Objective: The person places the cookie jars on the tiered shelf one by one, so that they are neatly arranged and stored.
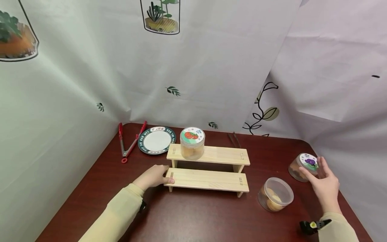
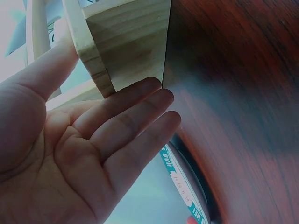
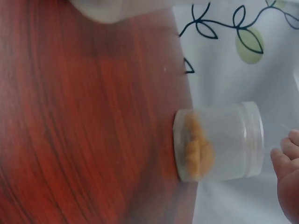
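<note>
My left hand holds the left end of a two-tier wooden stand. Its thumb lies over the lower board, and the other fingers stretch along the stand's side panel in the left wrist view. At the right, my right hand reaches over a clear jar whose lid has a purple flower picture. Thumb and fingers are spread about that lid; in the right wrist view the fingers stand just off the top of the jar, with brown pieces inside. An uncovered clear jar holds round yellowish pieces.
On the upper board stands a jar with a tomato-picture lid. Behind the left hand are a plate with a dark patterned rim and red-handled tongs. Thin metal tweezers lie behind the stand. Printed white cloth walls the table.
</note>
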`<state>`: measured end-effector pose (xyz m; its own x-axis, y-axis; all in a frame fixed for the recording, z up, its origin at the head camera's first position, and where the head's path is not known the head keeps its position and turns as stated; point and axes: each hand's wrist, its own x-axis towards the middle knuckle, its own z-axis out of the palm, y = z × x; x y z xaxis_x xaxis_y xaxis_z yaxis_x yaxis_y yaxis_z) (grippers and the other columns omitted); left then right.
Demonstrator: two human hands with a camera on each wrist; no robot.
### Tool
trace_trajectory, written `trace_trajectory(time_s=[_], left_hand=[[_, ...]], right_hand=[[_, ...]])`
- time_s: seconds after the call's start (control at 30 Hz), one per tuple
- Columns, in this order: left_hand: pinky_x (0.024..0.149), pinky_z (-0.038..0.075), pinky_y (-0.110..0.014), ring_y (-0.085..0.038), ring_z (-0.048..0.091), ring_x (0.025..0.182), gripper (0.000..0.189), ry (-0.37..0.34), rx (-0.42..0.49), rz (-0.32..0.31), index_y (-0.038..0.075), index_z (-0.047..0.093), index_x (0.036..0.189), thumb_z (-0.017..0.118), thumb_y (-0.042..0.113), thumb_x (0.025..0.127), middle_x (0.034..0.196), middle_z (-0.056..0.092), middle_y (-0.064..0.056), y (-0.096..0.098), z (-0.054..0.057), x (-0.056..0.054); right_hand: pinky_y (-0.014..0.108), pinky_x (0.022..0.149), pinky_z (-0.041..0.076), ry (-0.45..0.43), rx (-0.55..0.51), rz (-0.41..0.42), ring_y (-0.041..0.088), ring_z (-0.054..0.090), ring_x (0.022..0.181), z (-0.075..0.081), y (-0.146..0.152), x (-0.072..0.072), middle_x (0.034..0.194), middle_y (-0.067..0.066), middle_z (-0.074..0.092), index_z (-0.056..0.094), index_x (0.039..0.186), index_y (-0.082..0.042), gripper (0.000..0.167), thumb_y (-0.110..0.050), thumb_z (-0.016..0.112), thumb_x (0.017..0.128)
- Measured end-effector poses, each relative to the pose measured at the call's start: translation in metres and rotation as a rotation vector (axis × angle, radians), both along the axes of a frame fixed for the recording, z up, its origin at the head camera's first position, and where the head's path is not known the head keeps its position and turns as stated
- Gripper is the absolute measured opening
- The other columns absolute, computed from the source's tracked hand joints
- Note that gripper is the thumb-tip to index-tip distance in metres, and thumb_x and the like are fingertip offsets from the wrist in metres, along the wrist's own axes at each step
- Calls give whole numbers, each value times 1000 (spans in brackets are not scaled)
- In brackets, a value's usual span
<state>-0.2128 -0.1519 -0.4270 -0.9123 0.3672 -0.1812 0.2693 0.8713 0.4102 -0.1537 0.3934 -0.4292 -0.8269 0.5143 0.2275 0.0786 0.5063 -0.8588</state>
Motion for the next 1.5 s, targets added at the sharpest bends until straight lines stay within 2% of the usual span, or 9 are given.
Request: trace_trajectory(time_s=[0.13,0.37,0.67,0.8,0.97,1.07,1.3,1.4,1.5], left_hand=[[77,48,-39,-18,58,78,47,13,5,-11,1,63,107,76,36,78,86,64,-5,2,2,0],[76,48,-39,-19,58,78,48,24,1,-22,0,63,106,76,36,77,86,64,-6,3,4,0],[80,48,-41,-21,60,83,51,16,-9,-20,-1,62,110,76,36,78,91,66,-8,3,5,1],[81,48,-41,-21,60,84,53,10,-16,-15,-1,62,112,75,37,78,93,66,-9,3,4,1],[81,48,-41,-22,61,85,52,13,-17,-11,-1,62,111,75,37,78,93,66,-8,3,2,0],[81,48,-42,-23,62,86,53,13,-16,-12,-1,62,112,76,37,77,95,67,-9,3,1,-1],[81,48,-41,-21,61,86,53,-5,-12,-2,0,62,113,75,37,78,96,67,-9,5,-3,-1],[80,48,-41,-20,61,84,52,0,-8,-1,1,62,112,76,37,77,94,67,-7,4,-5,-1],[78,48,-40,-19,59,81,51,4,2,3,1,63,111,76,36,77,91,66,-6,4,-4,-1]], right_hand=[[2,94,28,-3,-45,-48,2,31,135,-3,6,-1,151,-5,28,25,149,-24,80,-19,72,84],[9,102,26,40,-215,-113,5,27,138,-6,20,-5,154,-3,24,24,149,-23,80,-12,70,85],[10,105,21,-5,-243,-154,3,21,139,-23,35,-4,154,-3,17,18,151,-19,85,-19,71,84],[11,105,21,-17,-266,-150,5,20,140,-30,38,-5,154,-2,16,18,150,-19,85,-19,72,84],[11,106,20,-4,-353,-109,5,18,140,-34,40,-8,155,-2,13,15,151,-17,88,-16,72,84],[10,104,20,-42,-339,-62,6,16,140,-36,43,-9,155,1,8,11,151,-15,89,-18,70,86],[4,99,22,-169,-175,20,6,14,140,-42,51,-12,155,8,7,5,152,-16,88,-27,66,89],[3,97,24,-186,-160,28,6,16,140,-43,52,-15,155,8,11,7,152,-18,88,-29,67,88],[2,95,25,-181,-189,32,3,18,139,-43,52,-18,155,6,14,9,152,-18,88,-28,68,88]])
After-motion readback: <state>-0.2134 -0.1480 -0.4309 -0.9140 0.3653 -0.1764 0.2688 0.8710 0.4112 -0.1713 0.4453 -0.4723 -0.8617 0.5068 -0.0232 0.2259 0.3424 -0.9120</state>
